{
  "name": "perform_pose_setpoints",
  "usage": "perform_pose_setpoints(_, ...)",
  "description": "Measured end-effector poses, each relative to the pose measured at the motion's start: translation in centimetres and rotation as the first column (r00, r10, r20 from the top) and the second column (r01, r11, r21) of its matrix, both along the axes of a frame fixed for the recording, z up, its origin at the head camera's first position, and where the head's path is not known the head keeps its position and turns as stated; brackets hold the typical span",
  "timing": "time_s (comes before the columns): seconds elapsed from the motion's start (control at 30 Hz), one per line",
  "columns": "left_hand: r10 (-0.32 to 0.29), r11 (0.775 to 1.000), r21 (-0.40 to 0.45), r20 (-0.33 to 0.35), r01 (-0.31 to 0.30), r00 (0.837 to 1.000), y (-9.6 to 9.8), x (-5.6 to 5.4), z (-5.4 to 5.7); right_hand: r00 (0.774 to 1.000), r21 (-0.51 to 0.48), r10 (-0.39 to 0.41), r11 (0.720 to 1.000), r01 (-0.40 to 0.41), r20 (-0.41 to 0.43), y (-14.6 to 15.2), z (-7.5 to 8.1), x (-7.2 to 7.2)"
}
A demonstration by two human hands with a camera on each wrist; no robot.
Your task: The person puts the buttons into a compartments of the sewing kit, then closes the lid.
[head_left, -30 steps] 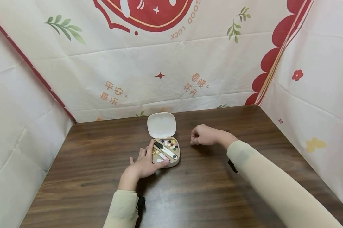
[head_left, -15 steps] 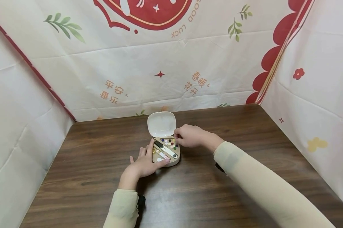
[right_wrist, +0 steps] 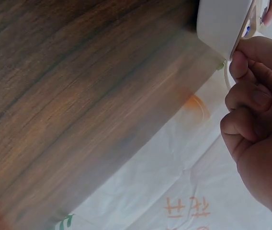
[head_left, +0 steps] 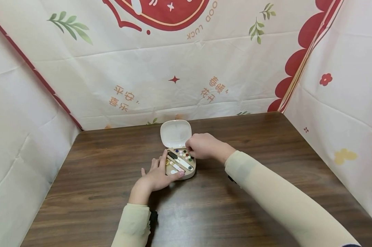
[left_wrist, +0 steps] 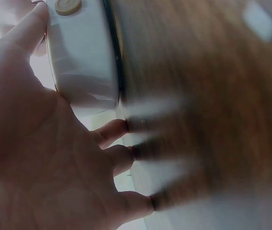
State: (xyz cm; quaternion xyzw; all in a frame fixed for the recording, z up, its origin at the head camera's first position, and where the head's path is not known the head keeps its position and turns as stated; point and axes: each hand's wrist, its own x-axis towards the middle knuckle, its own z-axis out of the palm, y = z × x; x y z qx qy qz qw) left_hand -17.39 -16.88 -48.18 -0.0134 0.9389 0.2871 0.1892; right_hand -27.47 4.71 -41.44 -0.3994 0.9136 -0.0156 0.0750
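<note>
A small open sewing kit (head_left: 190, 175) lies on the table, its white lid (head_left: 176, 133) tipped back. Inside are several coloured buttons (head_left: 181, 154), a black-and-white tool (head_left: 182, 162) on the diagonal and other small items. My left hand (head_left: 156, 179) rests against the kit, index finger along the left side and thumb on the front edge; the other fingers are spread, as the left wrist view shows. My right hand (head_left: 204, 145) is at the back right corner, fingers curled, with thumb and index tips together at the rim (right_wrist: 243, 28). Whether they pinch anything is hidden.
The brown wooden table (head_left: 111, 164) extends around the kit. Behind it hangs a printed white cloth (head_left: 142, 72), with another white cloth (head_left: 337, 103) at the right. The raised lid stands near the table's back edge.
My right hand has moved left from beside the kit to its back right corner, covering some buttons. My left hand and the kit have stayed in place.
</note>
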Motion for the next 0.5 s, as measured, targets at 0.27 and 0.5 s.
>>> perform_pose_setpoints(0.27,-0.006,1.000,-0.008,0.017,0.006,1.000,-0.22,-0.50,-0.52,1.000,0.037,-0.003,0.999,0.003,0.004,-0.40,0.47,-0.07)
perform_pose_setpoints(0.5,-0.013,1.000,-0.020,0.022,0.014,1.000,-0.29,-0.48,-0.44,0.999,-0.013,-0.047,0.999,0.048,0.025,-0.17,0.61,0.25)
